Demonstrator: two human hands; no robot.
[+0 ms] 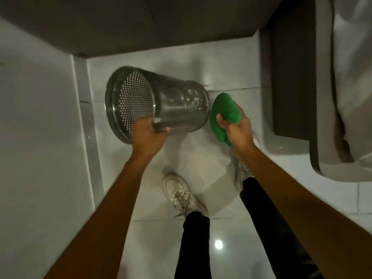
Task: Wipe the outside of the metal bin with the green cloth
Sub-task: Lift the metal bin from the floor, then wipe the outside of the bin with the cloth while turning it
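A perforated metal bin (177, 105) is tipped on its side above the white tiled floor, its open mouth facing left and its base to the right. My left hand (148, 133) grips the bin's rim at the lower edge of the mouth. My right hand (237, 125) is closed on a bunched green cloth (223, 115), held just right of the bin's base. Whether the cloth touches the base is not clear.
A white wall (40, 127) runs along the left and a dark cabinet (120, 25) overhangs at the top. A grey unit (291, 77) and a pale curtain (352, 77) stand at the right. My white shoes (181, 192) stand on the glossy floor below the bin.
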